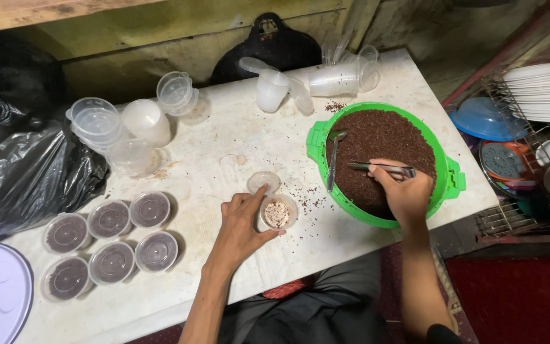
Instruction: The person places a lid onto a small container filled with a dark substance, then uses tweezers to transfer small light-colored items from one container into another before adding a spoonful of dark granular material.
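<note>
6 lidded cups [111,242] are filled; left hand [242,224] grips an unfilled cup [277,213], right hand [405,194] pinches a spoon [383,168] over the green tub [316,150].

Small cup [278,213] on table [237,127], left of grain basin [380,159]; spoon [334,156] in basin; six lidded cups [111,245] far left; empty cups [128,127] behind them; dish rack [536,127] right of table.
</note>
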